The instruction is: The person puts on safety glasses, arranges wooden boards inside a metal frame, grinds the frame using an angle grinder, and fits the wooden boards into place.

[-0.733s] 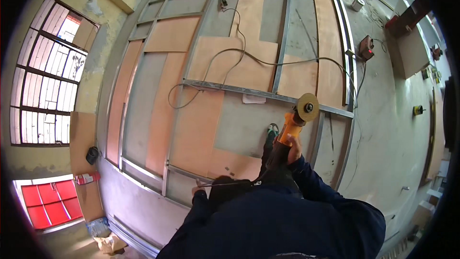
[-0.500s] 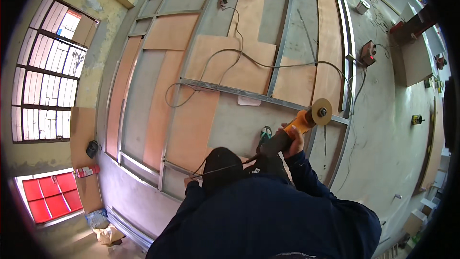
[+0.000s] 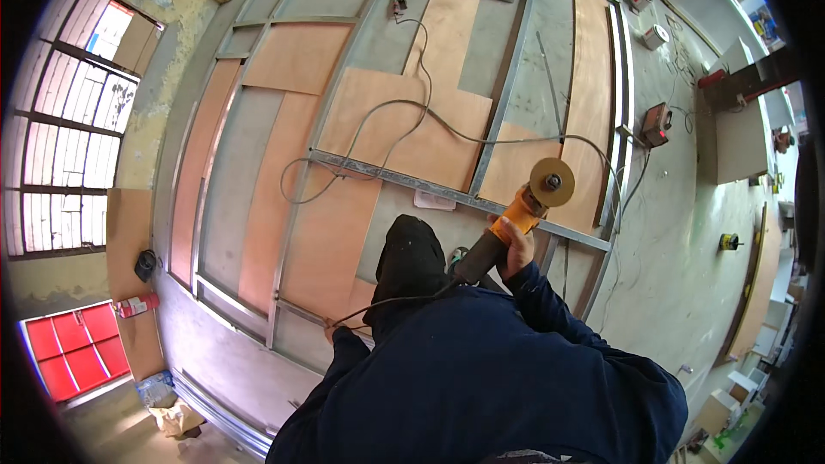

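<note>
My right hand (image 3: pixel 517 251) is wrapped round the body of an orange and black angle grinder (image 3: pixel 521 211), held up in front of me to the right. Its round tan disc (image 3: pixel 552 182) points away from me, over a metal frame. Low on the left, my left hand (image 3: pixel 332 331) is closed on the grinder's black cord (image 3: pixel 391 300), which runs across my body to the tool's rear end. A welded frame of grey steel tubes (image 3: pixel 404 182) lies on the floor beneath, with thin plywood sheets (image 3: pixel 404 125) among its bars.
A long cable (image 3: pixel 507 139) loops over the frame. To the right are a reddish-brown box-shaped machine (image 3: pixel 657 125), a paint can (image 3: pixel 656 36) and a yellow-black container (image 3: pixel 730 241). By the left wall lie a red cylinder (image 3: pixel 137 304) and metal tubes (image 3: pixel 222 419).
One leg has stepped forward over the frame. The grinder and my right hand have shifted left and a little away from me. My left hand still grips the cord.
</note>
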`<state>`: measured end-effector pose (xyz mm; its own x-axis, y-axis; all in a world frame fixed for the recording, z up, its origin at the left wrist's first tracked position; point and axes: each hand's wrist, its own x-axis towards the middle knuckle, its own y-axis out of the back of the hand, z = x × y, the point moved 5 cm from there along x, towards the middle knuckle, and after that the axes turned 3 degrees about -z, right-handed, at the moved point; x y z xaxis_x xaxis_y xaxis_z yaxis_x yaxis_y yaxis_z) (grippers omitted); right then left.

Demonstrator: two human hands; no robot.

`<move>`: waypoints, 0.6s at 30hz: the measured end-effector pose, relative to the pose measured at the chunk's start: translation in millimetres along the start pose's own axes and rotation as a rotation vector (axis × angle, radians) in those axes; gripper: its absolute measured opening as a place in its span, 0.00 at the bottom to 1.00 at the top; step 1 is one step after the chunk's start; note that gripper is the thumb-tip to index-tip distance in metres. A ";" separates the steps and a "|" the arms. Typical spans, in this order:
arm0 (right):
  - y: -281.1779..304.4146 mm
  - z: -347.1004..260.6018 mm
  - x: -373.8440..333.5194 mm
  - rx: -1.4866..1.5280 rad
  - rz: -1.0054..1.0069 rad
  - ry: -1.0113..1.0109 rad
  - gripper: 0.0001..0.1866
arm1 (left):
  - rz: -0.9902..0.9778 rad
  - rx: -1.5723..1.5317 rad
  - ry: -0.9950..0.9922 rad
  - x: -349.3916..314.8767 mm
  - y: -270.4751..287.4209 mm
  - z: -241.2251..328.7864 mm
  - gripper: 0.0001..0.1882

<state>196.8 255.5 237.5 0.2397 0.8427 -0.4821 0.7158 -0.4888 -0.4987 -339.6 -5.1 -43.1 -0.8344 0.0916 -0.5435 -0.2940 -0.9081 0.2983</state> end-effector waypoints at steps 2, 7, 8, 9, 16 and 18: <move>4.5 -1.4 38.0 -0.074 0.015 0.050 0.19 | 0.163 0.102 0.154 -30.6 -41.0 2.8 0.20; -48.6 -6.3 110.3 0.058 0.063 -0.093 0.21 | 0.038 0.531 -0.065 -45.1 -132.0 71.9 0.32; -64.7 -11.0 128.5 0.110 0.028 -0.140 0.23 | 0.005 0.626 -0.123 -45.7 -152.3 86.7 0.35; -79.9 -14.1 141.0 0.099 0.018 -0.149 0.23 | 0.016 0.619 -0.112 -45.7 -168.9 99.8 0.35; -159.7 -69.2 229.3 0.150 0.001 -0.149 0.21 | -0.086 0.664 -0.222 -83.8 -313.3 197.3 0.38; -175.2 -81.2 267.2 0.131 -0.035 -0.143 0.20 | -0.075 0.697 -0.217 -85.3 -348.2 207.3 0.36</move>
<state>188.7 584.6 254.5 0.1137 0.8238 -0.5554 0.6286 -0.4926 -0.6019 -262.7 387.9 62.0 -0.8528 0.2878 -0.4357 -0.5217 -0.4324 0.7355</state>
